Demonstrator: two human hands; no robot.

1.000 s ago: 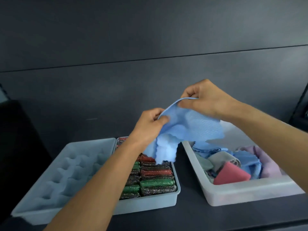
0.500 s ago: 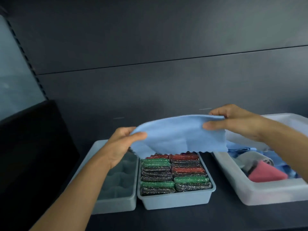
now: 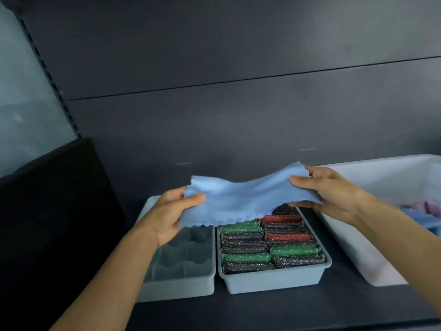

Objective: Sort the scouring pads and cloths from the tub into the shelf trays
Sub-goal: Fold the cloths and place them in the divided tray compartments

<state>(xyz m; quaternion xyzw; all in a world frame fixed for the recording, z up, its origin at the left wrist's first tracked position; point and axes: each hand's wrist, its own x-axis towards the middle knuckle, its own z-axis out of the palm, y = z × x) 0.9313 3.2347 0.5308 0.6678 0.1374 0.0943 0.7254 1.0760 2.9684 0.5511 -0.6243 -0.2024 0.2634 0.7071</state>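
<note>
A light blue cloth [image 3: 241, 199] is stretched out flat in the air above the two shelf trays. My left hand [image 3: 169, 211] pinches its left edge, thumb on top. Its right edge is pinched by my right hand [image 3: 331, 189]. Below, the left grey tray [image 3: 186, 283] has moulded wavy compartments and holds nothing visible. The right grey tray [image 3: 274, 283] is packed with rows of green, red and dark sparkly scouring pads [image 3: 269, 247]. The white tub [image 3: 353, 254] stands at the right with purple and blue cloths [image 3: 427, 211] inside.
Everything sits on a dark shelf [image 3: 286, 311] with a dark back panel [image 3: 238, 115] close behind. A black upright panel [image 3: 52, 211] walls off the left side. The tub's far rim reaches the frame's right edge.
The cloth has gone from bunched above the tub to spread flat and lower over the trays. Both hands moved apart and down; the view shifted left, away from the tub.
</note>
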